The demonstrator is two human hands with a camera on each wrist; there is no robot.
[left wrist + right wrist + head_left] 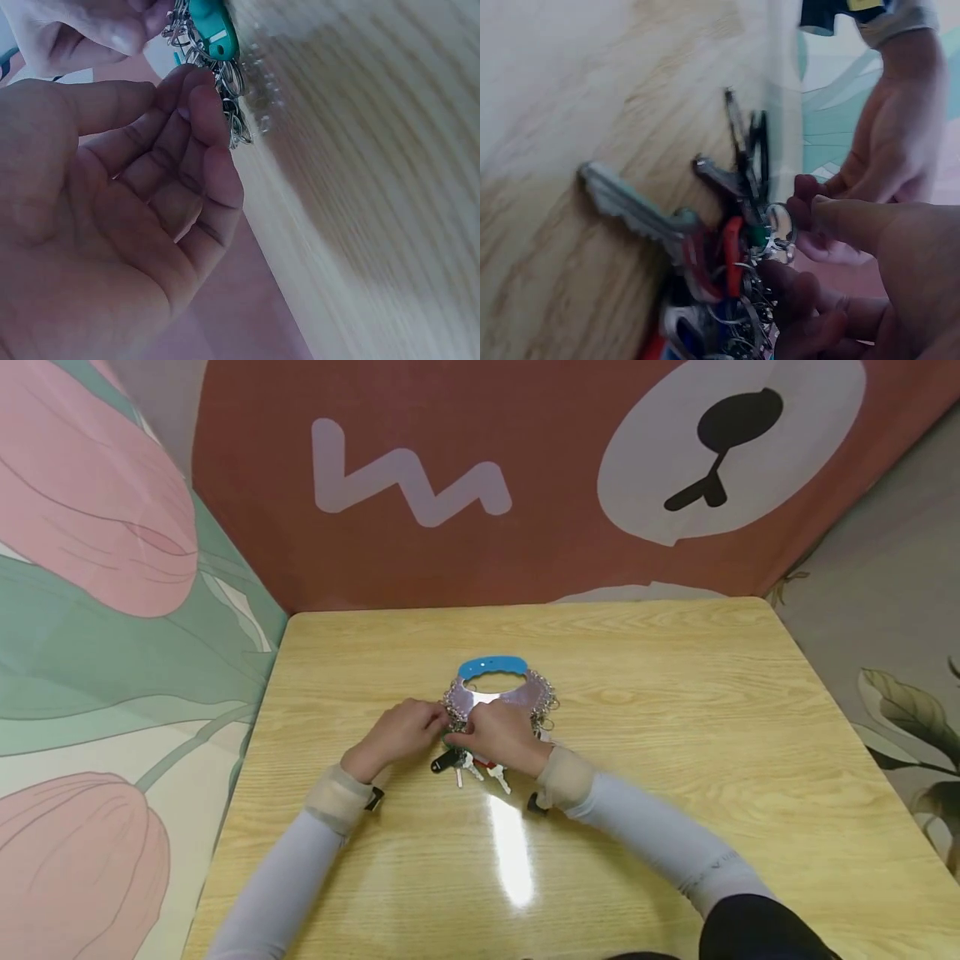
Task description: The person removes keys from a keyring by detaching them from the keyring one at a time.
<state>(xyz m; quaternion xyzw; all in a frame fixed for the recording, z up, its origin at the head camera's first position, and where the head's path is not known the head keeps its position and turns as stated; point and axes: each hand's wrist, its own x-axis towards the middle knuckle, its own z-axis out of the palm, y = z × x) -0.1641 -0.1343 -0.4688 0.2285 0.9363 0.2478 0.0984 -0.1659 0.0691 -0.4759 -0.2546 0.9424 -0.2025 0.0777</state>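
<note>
A pinkish metal key holder (537, 692) with a blue grip (492, 665) lies mid-table, its rim crowded with small rings. My right hand (504, 733) lies over its near side and pinches at the bunch of key rings (742, 322). From the left, my left hand (405, 728) meets it, thumb and curled fingertips at a small ring (781, 223). Below the hands a black fob (444, 762) and several silver keys (498, 777) fan out on the wood. The right wrist view has a red key tag (733, 255); the left wrist view, a green tag (214, 30).
The wooden table (675, 710) carries a bright light reflection in front of the keys. Behind it rises a reddish-brown wall (420, 560) with a cartoon print. Flower-patterned panels (97, 677) flank the left and right sides.
</note>
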